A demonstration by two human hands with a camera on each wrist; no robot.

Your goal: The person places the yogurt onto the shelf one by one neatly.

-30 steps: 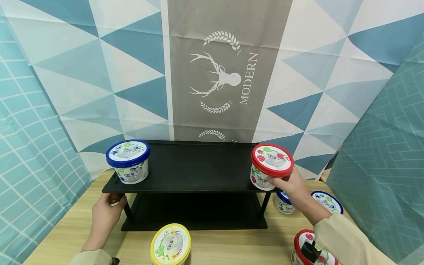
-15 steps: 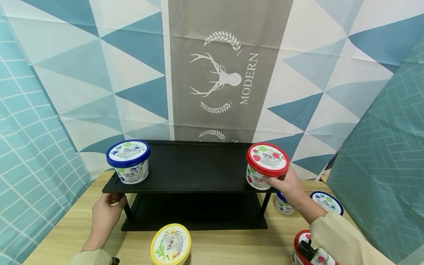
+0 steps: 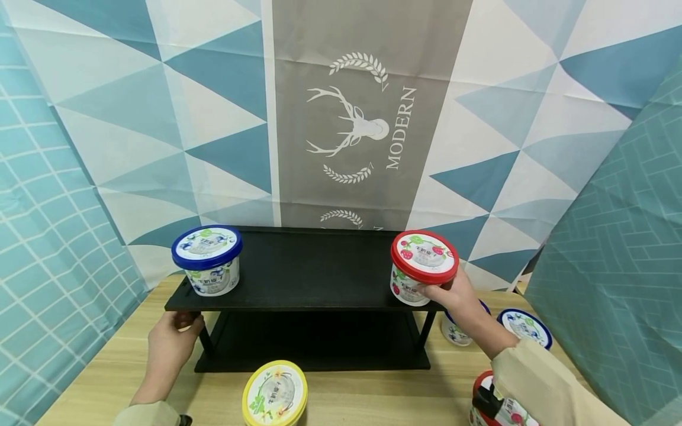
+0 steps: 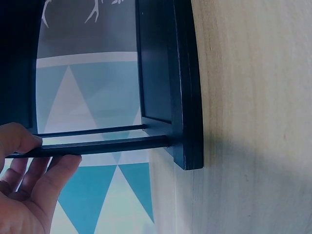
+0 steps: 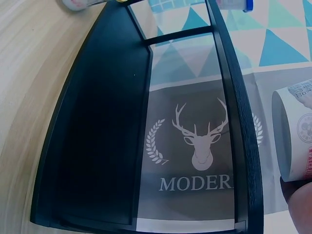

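Observation:
My right hand (image 3: pixel 453 296) grips a red-lidded paper tub (image 3: pixel 424 257) with strawberry pictures, upright over the right end of the black two-tier shelf (image 3: pixel 319 269). The right wrist view catches only the white tub's (image 5: pixel 295 131) side and base, apart from the shelf's top board, and a bit of that hand (image 5: pixel 300 207). At the shelf's front left, my left hand (image 3: pixel 173 340) holds a thin black post (image 4: pixel 102 146), thumb on one side and fingers on the other. A blue-lidded tub (image 3: pixel 206 254) stands on the top board's left end.
In front of the shelf, a yellow-lidded tub (image 3: pixel 275 393) stands on the wooden table (image 3: pixel 373 396). Two blue-lidded tubs, one of them (image 3: pixel 526 327) farther right, and another red-lidded tub (image 3: pixel 482 381) stand beyond the shelf's right side. Patterned cloth (image 3: pixel 351 124) hangs behind.
My right hand has carried the red-lidded tub a little to the left over the shelf's top board. My left hand has kept its hold on the post.

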